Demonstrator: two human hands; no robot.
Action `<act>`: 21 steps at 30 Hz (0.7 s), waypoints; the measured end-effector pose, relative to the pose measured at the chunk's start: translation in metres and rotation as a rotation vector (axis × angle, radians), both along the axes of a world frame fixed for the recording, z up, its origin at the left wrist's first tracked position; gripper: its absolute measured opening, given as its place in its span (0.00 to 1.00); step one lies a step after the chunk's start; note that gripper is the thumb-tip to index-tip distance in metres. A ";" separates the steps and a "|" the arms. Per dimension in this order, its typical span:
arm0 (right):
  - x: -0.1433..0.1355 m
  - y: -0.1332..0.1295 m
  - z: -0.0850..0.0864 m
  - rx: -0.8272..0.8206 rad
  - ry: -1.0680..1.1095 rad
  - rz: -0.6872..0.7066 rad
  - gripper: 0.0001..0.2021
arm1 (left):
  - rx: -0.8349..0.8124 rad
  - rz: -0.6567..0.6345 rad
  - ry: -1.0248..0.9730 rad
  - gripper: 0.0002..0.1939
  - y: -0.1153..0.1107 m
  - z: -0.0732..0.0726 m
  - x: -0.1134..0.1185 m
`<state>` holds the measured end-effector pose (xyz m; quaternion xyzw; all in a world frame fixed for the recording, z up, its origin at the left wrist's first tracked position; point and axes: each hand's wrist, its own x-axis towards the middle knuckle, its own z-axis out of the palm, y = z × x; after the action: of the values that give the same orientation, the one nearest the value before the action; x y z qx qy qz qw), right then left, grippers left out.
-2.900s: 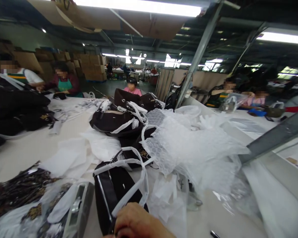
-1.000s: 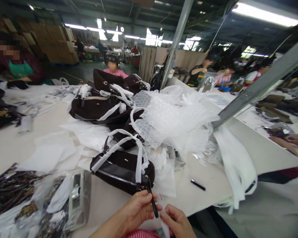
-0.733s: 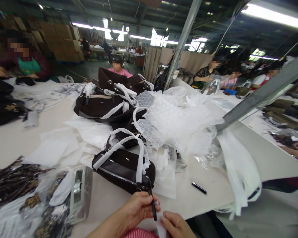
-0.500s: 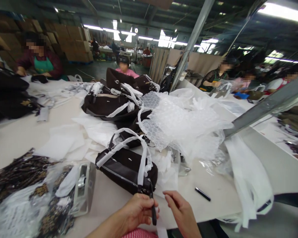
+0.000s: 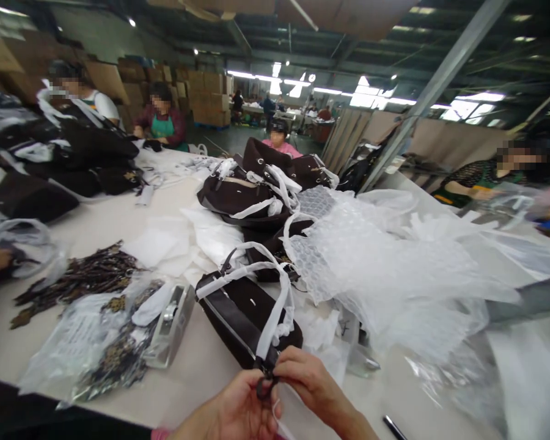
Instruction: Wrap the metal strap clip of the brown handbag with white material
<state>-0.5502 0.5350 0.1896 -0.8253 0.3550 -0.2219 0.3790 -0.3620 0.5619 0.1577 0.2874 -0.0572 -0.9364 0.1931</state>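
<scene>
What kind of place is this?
Likely a handbag factory's packing floor: wrapped dark handbags piled on a long table, heaps of bubble wrap, stacked cartons, other workers seated around.

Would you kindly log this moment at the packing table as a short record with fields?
left hand: left hand pinches a dark strap end
right hand: right hand grips the same strap end from the other side
bag: dark handbag lying on the table, handles in white wrap
beside bag: tape dispenser on its left, bubble wrap on its right
near edge: black pen
</scene>
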 end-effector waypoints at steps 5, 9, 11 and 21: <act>0.007 -0.029 0.014 0.073 0.106 0.283 0.09 | -0.041 0.081 -0.142 0.16 0.012 -0.002 -0.006; 0.014 -0.038 0.011 0.141 0.068 0.408 0.07 | -0.450 0.081 -0.828 0.14 0.032 0.011 0.003; 0.015 -0.039 0.009 0.186 0.031 0.410 0.07 | -0.614 0.175 -1.138 0.11 0.044 0.020 0.007; 0.013 -0.037 0.006 0.270 -0.020 0.516 0.07 | -0.853 0.469 -1.233 0.16 0.061 0.015 -0.007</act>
<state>-0.5376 0.4977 0.1951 -0.8282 0.1561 -0.0770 0.5327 -0.3693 0.6230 0.1729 0.6609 -0.4465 -0.4396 0.4129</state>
